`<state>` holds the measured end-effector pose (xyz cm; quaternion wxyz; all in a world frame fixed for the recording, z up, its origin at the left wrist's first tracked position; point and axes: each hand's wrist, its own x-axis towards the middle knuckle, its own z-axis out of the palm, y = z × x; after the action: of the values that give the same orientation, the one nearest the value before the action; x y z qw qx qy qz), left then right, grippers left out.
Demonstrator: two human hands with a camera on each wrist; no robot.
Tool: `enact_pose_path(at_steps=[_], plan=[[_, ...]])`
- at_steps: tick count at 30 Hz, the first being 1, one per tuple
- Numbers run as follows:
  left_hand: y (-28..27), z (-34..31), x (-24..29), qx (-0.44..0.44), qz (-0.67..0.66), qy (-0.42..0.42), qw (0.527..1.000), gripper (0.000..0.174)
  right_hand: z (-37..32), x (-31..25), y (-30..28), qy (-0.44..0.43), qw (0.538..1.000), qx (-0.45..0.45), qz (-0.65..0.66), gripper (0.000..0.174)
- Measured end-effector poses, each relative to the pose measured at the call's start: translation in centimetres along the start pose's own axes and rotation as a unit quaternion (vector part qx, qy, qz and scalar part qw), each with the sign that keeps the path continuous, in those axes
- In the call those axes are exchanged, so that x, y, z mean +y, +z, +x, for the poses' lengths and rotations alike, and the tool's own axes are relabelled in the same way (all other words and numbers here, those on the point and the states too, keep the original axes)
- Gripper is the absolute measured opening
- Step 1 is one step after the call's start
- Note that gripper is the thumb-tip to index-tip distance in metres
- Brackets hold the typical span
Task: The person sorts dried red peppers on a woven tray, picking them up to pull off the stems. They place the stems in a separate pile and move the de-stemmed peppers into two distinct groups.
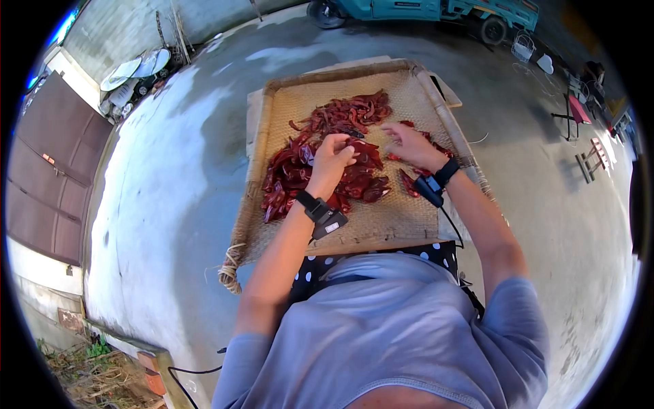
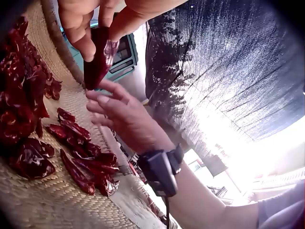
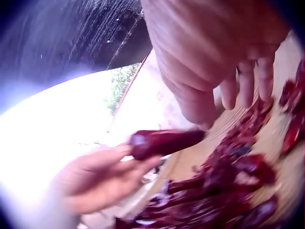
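Note:
My left hand (image 1: 331,165) pinches a dark red dried pepper (image 2: 100,62) by one end, held up above a woven tray (image 1: 272,235). In the right wrist view the same pepper (image 3: 167,142) points from the left hand (image 3: 102,183) toward my right hand (image 3: 214,52). The right hand (image 1: 417,148) has its fingers extended beside the free end; whether its thumb touches the tip I cannot tell. Under the left hand lies a large heap of glossy peppers (image 1: 286,174). Smaller, shrivelled pieces (image 1: 354,109) lie behind it, and another small group (image 2: 83,157) lies at the right.
The tray has a raised rim (image 1: 340,70) and rests on a board (image 1: 446,91). Beyond it on the concrete floor stands a teal vehicle (image 1: 409,9). A wire basket (image 1: 523,48) and a small stool (image 1: 594,160) are at the right, a brown gate (image 1: 51,163) at the left.

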<state>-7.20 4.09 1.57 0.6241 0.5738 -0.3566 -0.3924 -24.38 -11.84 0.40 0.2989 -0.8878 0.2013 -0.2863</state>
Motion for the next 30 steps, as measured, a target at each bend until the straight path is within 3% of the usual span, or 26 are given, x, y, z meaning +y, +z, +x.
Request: enact_pose_path(at_steps=[1, 4, 7, 8, 10, 14, 17, 20, 21, 27, 28, 30], plan=[[0.5, 0.1, -0.1, -0.010, 0.008, -0.006, 1.000, 0.033, -0.4, -1.5, 0.5, -0.034, 0.995, 0.006, 0.093, 0.034], [1.7, 0.7, -1.0, -0.036, 0.010, -0.017, 0.999, 0.031, -1.2, -2.6, 0.5, 0.005, 0.989, -0.086, 0.119, 0.037], [1.4, 2.1, -3.4, 0.010, 0.247, 0.082, 0.965, 0.031, -1.7, -1.6, -0.6, 0.074, 0.981, -0.119, -0.137, 0.038], [1.3, 2.4, -4.1, 0.026, 0.322, 0.113, 0.940, 0.031, -2.0, -0.7, -1.0, 0.073, 0.973, -0.087, -0.200, 0.038], [1.0, 2.4, -4.3, -0.012, 0.394, 0.090, 0.915, 0.030, -2.8, 1.6, -1.5, 0.071, 0.943, -0.022, -0.324, 0.038], [0.3, 3.5, -6.5, -0.086, 0.497, 0.047, 0.862, 0.036, -4.4, 4.5, -1.8, 0.088, 0.890, 0.072, -0.441, 0.038], [0.0, 3.9, -6.8, -0.106, 0.475, 0.056, 0.872, 0.034, -3.5, 3.3, -0.7, 0.007, 0.933, 0.104, -0.344, 0.038], [-0.4, 4.2, -7.3, -0.119, 0.471, 0.070, 0.871, 0.029, -1.8, 1.8, 1.4, 0.034, 0.958, -0.026, -0.282, 0.041], [-0.5, 4.0, -6.9, -0.092, 0.463, 0.084, 0.877, 0.028, -1.2, 1.5, 2.1, 0.046, 0.960, -0.074, -0.268, 0.043], [0.0, -0.6, -3.6, 0.072, 0.443, 0.127, 0.884, 0.021, 1.2, 3.1, 6.5, 0.103, 0.968, -0.086, -0.214, 0.043], [-0.4, -0.7, -4.0, 0.109, 0.468, 0.192, 0.856, 0.020, 1.4, 3.1, 6.6, 0.114, 0.967, -0.095, -0.206, 0.044], [-0.9, -0.8, -4.3, 0.143, 0.443, 0.189, 0.865, 0.020, 1.3, 3.3, 7.2, 0.100, 0.960, -0.104, -0.241, 0.045]])
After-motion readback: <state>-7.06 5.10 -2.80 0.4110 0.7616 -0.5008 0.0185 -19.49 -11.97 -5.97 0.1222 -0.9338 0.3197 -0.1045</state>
